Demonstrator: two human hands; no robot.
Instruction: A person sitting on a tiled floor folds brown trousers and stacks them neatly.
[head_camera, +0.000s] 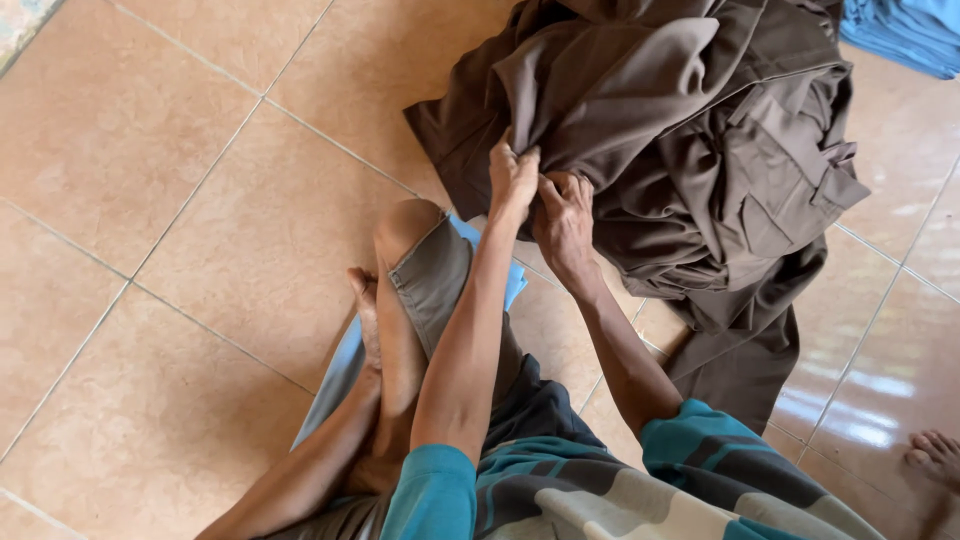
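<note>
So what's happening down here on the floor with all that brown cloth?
A person sits on a tiled floor with one knee bent, reaching forward with both arms. The left hand and right hand sit side by side, each gripping an edge of a heap of brown garments piled in front of them. A light blue cloth lies under the bent leg, folded blue fabric sits at the far corner, and another person's bare foot shows at the right edge.

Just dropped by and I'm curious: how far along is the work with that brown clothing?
Nothing looks finished: the brown garments lie in one rumpled heap on the tiled floor. In hand: left hand and right hand both grip the heap's near edge. Left: seemingly the whole heap.
</note>
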